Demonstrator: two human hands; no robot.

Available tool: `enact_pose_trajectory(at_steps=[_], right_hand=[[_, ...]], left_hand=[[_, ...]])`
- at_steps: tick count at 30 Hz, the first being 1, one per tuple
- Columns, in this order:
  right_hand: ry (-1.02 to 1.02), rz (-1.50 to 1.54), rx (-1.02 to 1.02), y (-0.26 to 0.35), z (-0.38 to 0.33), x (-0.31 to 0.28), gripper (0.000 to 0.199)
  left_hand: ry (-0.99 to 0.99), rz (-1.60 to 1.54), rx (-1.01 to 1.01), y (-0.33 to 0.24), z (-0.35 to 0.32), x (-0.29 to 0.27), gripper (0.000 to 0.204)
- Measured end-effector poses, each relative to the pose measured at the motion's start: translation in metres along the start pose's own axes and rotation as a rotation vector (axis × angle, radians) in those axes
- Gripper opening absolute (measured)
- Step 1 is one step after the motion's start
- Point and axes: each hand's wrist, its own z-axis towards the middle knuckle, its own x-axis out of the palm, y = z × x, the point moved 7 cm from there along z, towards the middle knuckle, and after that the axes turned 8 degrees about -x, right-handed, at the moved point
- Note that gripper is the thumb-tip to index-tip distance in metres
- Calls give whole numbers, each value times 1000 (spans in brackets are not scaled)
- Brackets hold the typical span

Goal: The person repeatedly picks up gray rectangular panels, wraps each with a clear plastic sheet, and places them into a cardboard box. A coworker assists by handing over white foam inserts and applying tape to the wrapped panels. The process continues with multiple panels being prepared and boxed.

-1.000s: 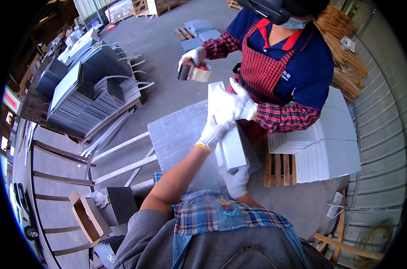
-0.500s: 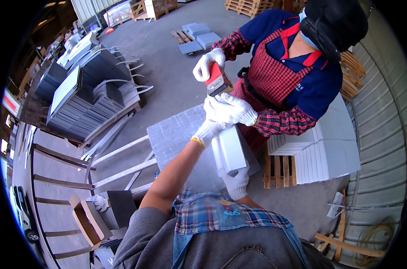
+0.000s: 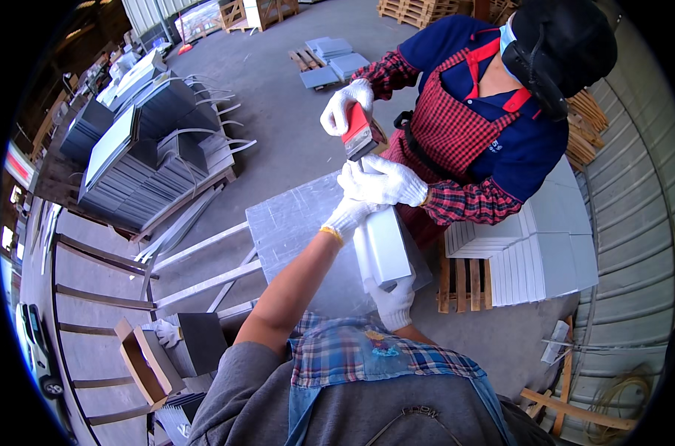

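Observation:
A white rectangular block [image 3: 383, 245], perhaps a bundle of slabs, lies lengthwise on a grey metal tabletop [image 3: 281, 212]. My left hand [image 3: 348, 216], in a white knit glove, is closed at its far end, the fingers partly covered by another person's glove. At the near end, my gloved right hand [image 3: 394, 303] grips the block from below and the right. Across the table, a co-worker's gloved hand [image 3: 349, 105] holds a red and dark box-like tool [image 3: 361, 134], possibly a tape dispenser. The co-worker's other glove [image 3: 389, 183] rests over the block's far end, against my left hand.
White slabs [image 3: 534, 253] stand stacked on a wooden pallet [image 3: 464, 286] to the right. Grey panels [image 3: 148, 171] fill a pallet at left. Metal rails [image 3: 203, 249] extend leftward from the table. An open cardboard box [image 3: 145, 364] and a loose glove [image 3: 166, 332] lie lower left.
The red and dark tool has tilted slightly in the co-worker's hand. Both my hands keep their places on the block, and the whole view has shifted a little.

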Motion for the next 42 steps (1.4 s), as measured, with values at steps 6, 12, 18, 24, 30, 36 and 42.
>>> enact_pose_trajectory(at_steps=[6,12,18,24,30,36,42], right_hand=[[-9,-3,-10,5,2,-3,93],[-18,1,-20,4,4,-2,92],[62,-17,109,3,2,-5,92],[41,10,78,-1,-1,-6,93],[18,26,74,-5,-3,-11,91],[56,20,114,-9,-7,-4,89],[-20,36,47,-17,-7,-11,90]], left_hand=[[-428,164,100,-19,-2,-1,39],[-337,-41,26,8,13,-2,40],[97,-391,-32,17,2,11,48],[235,-529,-42,21,-4,17,56],[253,-431,-60,16,-17,16,70],[196,-419,-40,25,-20,3,77],[148,-424,-189,-3,-41,13,93]])
